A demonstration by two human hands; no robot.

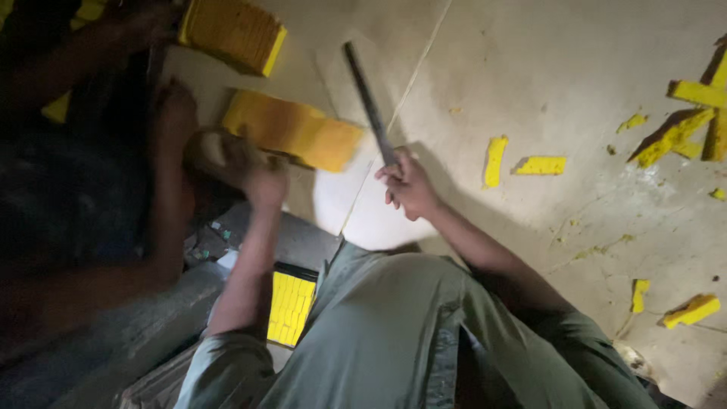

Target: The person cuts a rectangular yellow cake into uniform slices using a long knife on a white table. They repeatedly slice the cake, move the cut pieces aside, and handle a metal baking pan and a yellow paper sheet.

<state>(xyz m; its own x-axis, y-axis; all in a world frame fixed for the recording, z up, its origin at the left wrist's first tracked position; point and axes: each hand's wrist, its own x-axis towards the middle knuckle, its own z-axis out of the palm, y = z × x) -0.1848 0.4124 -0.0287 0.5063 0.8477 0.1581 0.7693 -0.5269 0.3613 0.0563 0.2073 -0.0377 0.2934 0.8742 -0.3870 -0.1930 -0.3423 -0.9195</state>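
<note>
Seen from the head camera looking down, a person in grey-green clothing works at a pale, scuffed work surface (545, 76) scattered with yellow offcuts. The right hand (407, 184) is closed in a fist around the lower end of a long, dark, flat blade (366, 98), which rises from the grip at a slant toward the upper left, its tip well above the hand. The left hand (254, 168) rests curled at the near left end of a yellow block (294, 130); motion blur hides whether its fingers actually clasp the block or merely press against it. The block is a long rectangular bar, deep yellow shading toward orange, lying aslant on the surface between the two hands, its right end just beside the blade's middle. A second, ribbed yellow slab (231, 30) sits above it near the top edge. To the right of the blade lie two short yellow strips (496, 159), close together, and farther right a loose pile of crossed yellow sticks (693, 121) at the frame's edge. More yellow scraps (691, 309) lie near the lower right. Below the left forearm, a dark-rimmed tray of small yellow pieces (291, 307) shows between arm and knee. Along the dim left side, another person's arm (168, 163) reaches in, apart from the wearer's own hands.
</note>
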